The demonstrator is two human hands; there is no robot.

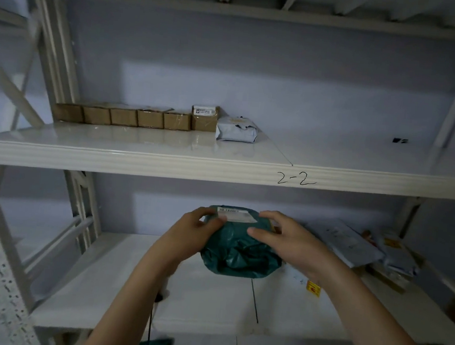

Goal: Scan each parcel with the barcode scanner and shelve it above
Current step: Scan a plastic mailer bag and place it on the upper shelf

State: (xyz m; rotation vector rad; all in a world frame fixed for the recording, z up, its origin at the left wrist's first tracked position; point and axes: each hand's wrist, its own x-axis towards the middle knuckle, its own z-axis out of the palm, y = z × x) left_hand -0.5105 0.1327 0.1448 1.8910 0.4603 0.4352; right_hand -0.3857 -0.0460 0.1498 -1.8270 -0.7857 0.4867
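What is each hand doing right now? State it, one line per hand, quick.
Left hand: grips the green parcel at its left edge.
Right hand: grips the same parcel from the right, fingers over its top.

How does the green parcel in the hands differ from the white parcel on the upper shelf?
The green parcel is dark teal and crumpled; the white parcel is pale and smoother. The green parcel is held by the left hand and right hand at the lower level; the white parcel lies untouched on the shelf marked 2-2, beside a row of boxes. The green parcel looks larger, though it is nearer. Both are soft bags.
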